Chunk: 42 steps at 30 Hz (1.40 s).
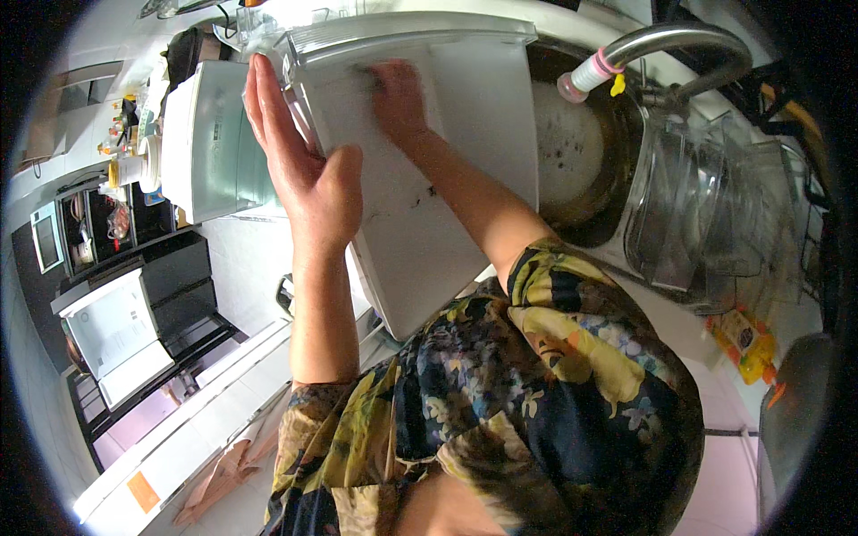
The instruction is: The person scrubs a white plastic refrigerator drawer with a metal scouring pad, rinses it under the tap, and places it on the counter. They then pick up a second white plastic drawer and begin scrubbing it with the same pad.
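A large white plastic bin (409, 221), which looks like a refrigerator drawer, lies tilted before me and overlaps the sink. Its far end has a clear ribbed plastic panel (415, 33). My left hand (305, 161) holds the bin's left side wall, fingers straight along the outside and thumb towards the inside. Inside the bin, towards its far end, my right hand (401, 97) is blurred by motion. A small dark object (365, 77), too blurred to name, is at its fingertips. Dark specks (425, 194) mark the white surface below my right forearm.
Right of the bin, foamy water (570, 147) fills a sink basin under a curved metal faucet (704, 40). Clear plastic bins and shelves (697, 201) are stacked beyond it. A second translucent bin (221, 141) stands on the left. A yellow-orange packet (744, 342) lies at right.
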Tool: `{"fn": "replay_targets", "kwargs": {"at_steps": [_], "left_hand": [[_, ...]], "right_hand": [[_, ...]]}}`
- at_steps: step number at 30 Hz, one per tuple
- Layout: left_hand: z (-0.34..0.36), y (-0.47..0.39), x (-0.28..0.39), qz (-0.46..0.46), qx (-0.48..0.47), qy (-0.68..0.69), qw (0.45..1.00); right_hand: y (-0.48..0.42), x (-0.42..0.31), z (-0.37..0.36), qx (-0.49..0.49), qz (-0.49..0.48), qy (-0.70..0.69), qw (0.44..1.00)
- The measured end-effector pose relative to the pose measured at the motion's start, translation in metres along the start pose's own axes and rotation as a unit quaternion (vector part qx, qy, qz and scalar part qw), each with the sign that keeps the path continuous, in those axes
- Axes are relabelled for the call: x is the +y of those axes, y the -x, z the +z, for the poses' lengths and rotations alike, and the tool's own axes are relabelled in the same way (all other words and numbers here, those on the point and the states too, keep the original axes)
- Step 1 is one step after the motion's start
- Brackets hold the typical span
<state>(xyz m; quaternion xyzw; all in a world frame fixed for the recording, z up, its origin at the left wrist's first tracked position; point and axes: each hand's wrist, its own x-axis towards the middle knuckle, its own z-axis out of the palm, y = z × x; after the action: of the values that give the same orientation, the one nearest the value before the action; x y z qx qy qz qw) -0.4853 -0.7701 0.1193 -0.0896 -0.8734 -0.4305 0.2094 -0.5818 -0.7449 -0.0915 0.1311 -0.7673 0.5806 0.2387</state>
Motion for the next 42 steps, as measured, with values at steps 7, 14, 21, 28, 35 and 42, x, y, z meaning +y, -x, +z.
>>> {"fn": "replay_targets", "kwargs": {"at_steps": [7,14,21,28,35,42], "left_hand": [[0.005,0.001,0.001,0.0,0.007,0.02,1.0],[0.014,-0.004,0.004,0.006,-0.007,0.037,0.999],[0.006,0.0,0.005,-0.015,-0.004,0.065,0.998],[0.008,-0.001,0.0,-0.026,-0.006,0.107,0.994],[0.004,0.002,-0.001,0.007,0.008,0.027,1.0],[0.01,-0.002,-0.001,0.028,0.016,0.06,0.998]], "right_hand": [[0.021,-0.021,0.006,-0.012,-0.038,0.056,0.998],[0.015,0.025,0.016,0.022,0.067,0.177,0.982],[0.012,0.029,-0.017,-0.082,0.089,0.146,0.982],[0.008,0.052,0.002,0.009,0.046,0.203,0.978],[-0.015,0.035,0.005,-0.013,0.015,0.125,0.992],[-0.033,0.029,-0.009,-0.151,-0.057,0.202,0.966]]}}
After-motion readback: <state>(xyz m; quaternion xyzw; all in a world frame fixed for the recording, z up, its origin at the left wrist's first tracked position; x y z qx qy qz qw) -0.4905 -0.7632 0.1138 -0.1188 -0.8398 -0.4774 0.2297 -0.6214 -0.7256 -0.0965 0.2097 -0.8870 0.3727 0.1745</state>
